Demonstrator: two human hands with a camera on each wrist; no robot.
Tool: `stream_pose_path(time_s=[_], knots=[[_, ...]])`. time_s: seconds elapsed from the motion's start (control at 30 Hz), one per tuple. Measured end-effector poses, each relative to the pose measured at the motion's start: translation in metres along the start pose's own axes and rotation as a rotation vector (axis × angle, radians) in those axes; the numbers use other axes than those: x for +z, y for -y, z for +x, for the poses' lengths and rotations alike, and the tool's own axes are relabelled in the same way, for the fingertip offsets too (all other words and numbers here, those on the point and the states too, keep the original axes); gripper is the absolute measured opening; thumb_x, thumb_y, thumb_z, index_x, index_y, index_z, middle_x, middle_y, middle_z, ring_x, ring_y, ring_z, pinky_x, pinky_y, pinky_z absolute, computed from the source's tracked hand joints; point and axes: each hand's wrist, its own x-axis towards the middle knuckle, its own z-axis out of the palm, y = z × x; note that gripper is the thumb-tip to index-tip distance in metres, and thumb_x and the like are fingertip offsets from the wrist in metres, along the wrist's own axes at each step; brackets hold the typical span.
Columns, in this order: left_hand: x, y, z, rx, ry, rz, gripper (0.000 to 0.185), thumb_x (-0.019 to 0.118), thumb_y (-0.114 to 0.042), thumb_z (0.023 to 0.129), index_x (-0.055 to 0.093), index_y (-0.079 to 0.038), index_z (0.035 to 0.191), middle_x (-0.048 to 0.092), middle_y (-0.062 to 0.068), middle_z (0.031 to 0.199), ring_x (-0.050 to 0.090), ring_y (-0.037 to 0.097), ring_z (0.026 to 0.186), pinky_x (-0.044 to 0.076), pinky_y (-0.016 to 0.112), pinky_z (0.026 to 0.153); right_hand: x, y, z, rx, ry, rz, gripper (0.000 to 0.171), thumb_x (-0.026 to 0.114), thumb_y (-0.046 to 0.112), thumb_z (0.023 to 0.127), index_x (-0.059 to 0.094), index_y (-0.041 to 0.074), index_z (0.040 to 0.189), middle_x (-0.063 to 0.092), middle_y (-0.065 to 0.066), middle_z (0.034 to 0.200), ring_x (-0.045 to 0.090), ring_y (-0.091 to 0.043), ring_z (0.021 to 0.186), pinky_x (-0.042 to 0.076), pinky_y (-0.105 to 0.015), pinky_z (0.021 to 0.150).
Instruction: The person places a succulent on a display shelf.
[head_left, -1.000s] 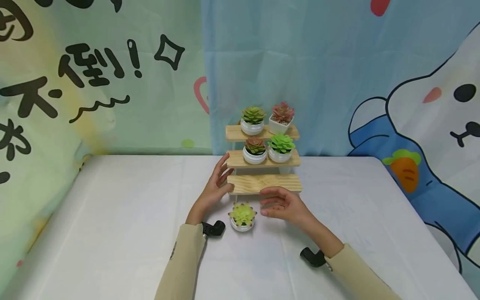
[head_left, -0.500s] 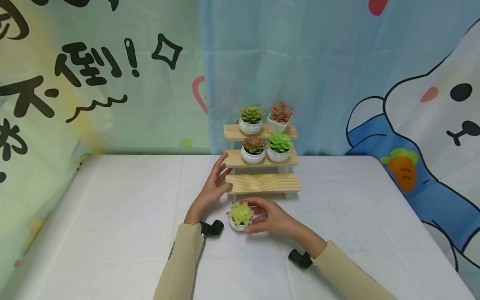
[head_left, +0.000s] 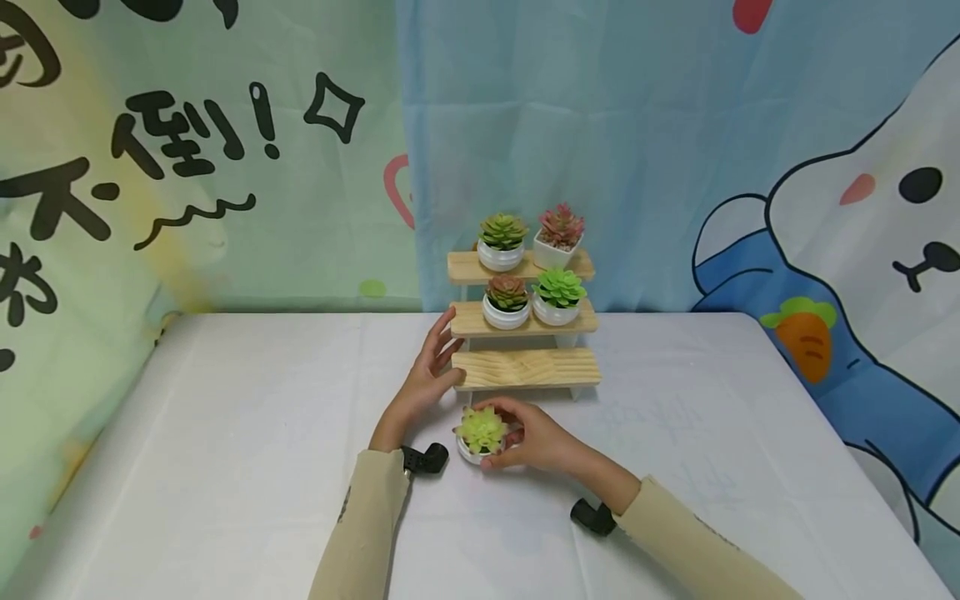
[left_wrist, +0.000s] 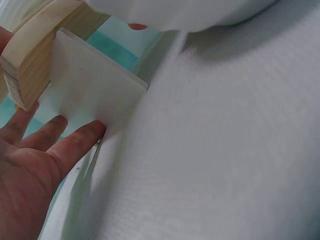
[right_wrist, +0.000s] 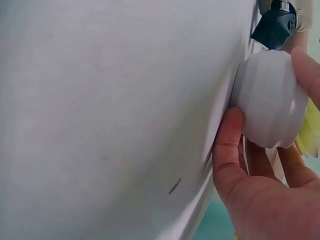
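A three-tier wooden shelf (head_left: 525,367) stands at the back middle of the white table (head_left: 225,467). My left hand (head_left: 438,354) rests with straight fingers against the shelf's left side; in the left wrist view its fingertips (left_wrist: 82,137) touch the white side panel (left_wrist: 90,85) under a wooden plank (left_wrist: 30,60). In front of the shelf my right hand (head_left: 517,435) grips a small white ribbed pot (right_wrist: 270,100) with a yellow-green succulent (head_left: 480,429); thumb and fingers curl round it. The pot stands on the table.
Two potted succulents (head_left: 502,237) stand on the top tier and two (head_left: 558,293) on the middle one; the bottom tier is bare. A cartoon-printed curtain (head_left: 675,125) hangs right behind the shelf. The table's side edges lie far left and right.
My right hand has moved left and toward me from the front of the bottom tier to the pot and closed round it. The left hand has stayed on the shelf.
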Motion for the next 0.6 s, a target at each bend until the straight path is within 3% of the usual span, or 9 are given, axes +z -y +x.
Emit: stream_pose_path(time_s=[0.23, 0.6], knots=[[-0.003, 0.027, 0.007, 0.025, -0.01, -0.016, 0.09, 0.049, 0.012, 0.082, 0.013, -0.022, 0.158, 0.015, 0.012, 0.161, 0.024, 0.037, 0.145, 0.031, 0.052, 0.112, -0.001, -0.001, -0.002, 0.015, -0.005, 0.0, 0.066, 0.083, 0.009, 0.076, 0.053, -0.002, 0.134, 0.058, -0.016, 0.121, 0.054, -0.019, 0.093, 0.049, -0.024, 0.071], [-0.005, 0.03, 0.007, 0.043, -0.016, -0.002, 0.091, 0.05, 0.008, 0.082, 0.016, -0.029, 0.157, 0.016, 0.006, 0.162, 0.027, 0.034, 0.144, 0.033, 0.052, 0.112, -0.008, 0.0, -0.011, 0.067, -0.06, -0.009, 0.067, 0.084, 0.009, 0.074, 0.054, -0.001, 0.133, 0.058, -0.016, 0.116, 0.052, -0.019, 0.087, 0.049, -0.025, 0.068]])
